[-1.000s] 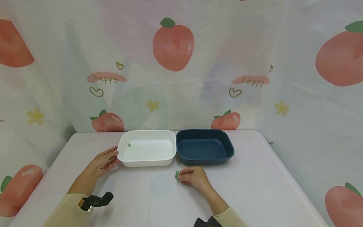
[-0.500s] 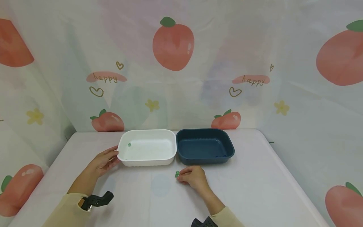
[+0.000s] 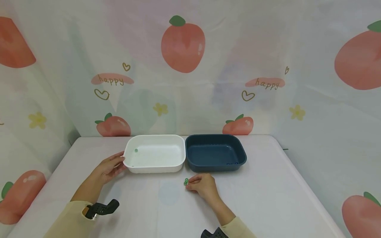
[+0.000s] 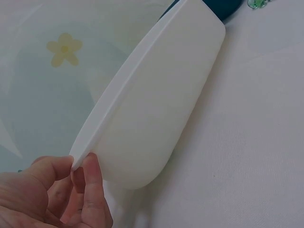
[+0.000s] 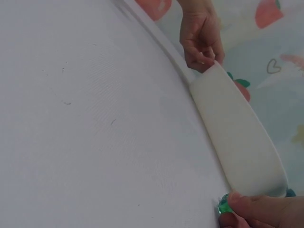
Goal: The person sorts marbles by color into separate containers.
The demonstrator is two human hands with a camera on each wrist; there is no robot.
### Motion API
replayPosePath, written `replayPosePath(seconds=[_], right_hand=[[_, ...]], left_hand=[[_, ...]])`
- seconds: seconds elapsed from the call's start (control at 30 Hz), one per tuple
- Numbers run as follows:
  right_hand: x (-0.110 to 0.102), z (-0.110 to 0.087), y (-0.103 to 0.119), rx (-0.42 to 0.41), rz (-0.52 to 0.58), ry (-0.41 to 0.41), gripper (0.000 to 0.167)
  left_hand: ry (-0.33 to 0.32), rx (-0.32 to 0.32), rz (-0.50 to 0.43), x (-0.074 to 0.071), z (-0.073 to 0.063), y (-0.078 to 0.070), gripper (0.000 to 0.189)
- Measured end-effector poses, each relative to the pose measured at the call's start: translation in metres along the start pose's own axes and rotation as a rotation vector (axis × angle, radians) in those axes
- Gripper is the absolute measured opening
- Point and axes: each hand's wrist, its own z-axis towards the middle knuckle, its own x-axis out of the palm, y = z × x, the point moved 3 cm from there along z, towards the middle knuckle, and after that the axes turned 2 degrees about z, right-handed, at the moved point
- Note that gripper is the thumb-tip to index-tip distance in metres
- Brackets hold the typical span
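Note:
My left hand [image 3: 108, 169] pinches the left rim of a white plastic basin [image 3: 157, 170] between thumb and fingers, as the left wrist view shows closely. Inside that basin lies a small green piece [image 3: 136, 150], with a tiny dark speck near the front. My right hand [image 3: 204, 186], just in front of the basins, pinches small clear green glass-like beads [image 3: 186, 182]. Glossy green also shows at the fingertips [image 5: 233, 199] in the right wrist view. How many beads there are is partly hidden by the fingers.
Against the white basin's right side stands a dark blue basin [image 3: 214, 168], with a few small blue pieces [image 3: 232, 164] at its front right. Both rest on a table with a white cloth [image 3: 268, 198]. A fruit-printed curtain [image 3: 190, 99] rises behind.
My right hand has shifted slightly left and away from me, and the green cluster at its fingertips looks more compact. My left hand keeps its place on the white basin's rim.

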Motion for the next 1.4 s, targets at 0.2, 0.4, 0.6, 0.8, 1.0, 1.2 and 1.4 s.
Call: replayPosePath(seconds=[0.2,0.4,0.6,0.8,1.0,1.2,1.4], right_hand=[[0.0002,-0.0008,0.0001,-0.009,0.007,0.001,0.020],[0.0001,-0.0005,-0.0010,-0.024,-0.013,-0.002,0.018],[-0.0005,0.0000,-0.0026,-0.020,-0.030,-0.003,0.017],[-0.0011,-0.0001,-0.0022,-0.008,-0.035,-0.004,0.016],[-0.0018,0.0001,-0.0019,0.021,-0.002,0.007,0.016],[-0.0036,0.0011,-0.0018,0.059,0.060,0.046,0.018],[-0.0066,0.0004,0.0006,0.077,0.131,0.096,0.022]], left_hand=[[-0.002,0.003,-0.001,-0.0004,0.0001,0.0006,0.060],[-0.002,0.011,0.001,-0.0003,-0.0002,0.0014,0.059],[-0.005,0.013,-0.007,-0.0004,-0.0003,0.0025,0.060],[-0.006,0.011,-0.013,-0.0002,-0.0006,0.0024,0.060],[-0.005,0.007,-0.015,0.0004,-0.0019,0.0016,0.061],[-0.005,0.006,-0.012,0.0006,-0.0020,0.0006,0.060],[0.007,0.010,-0.041,0.0001,-0.0004,0.0009,0.060]])
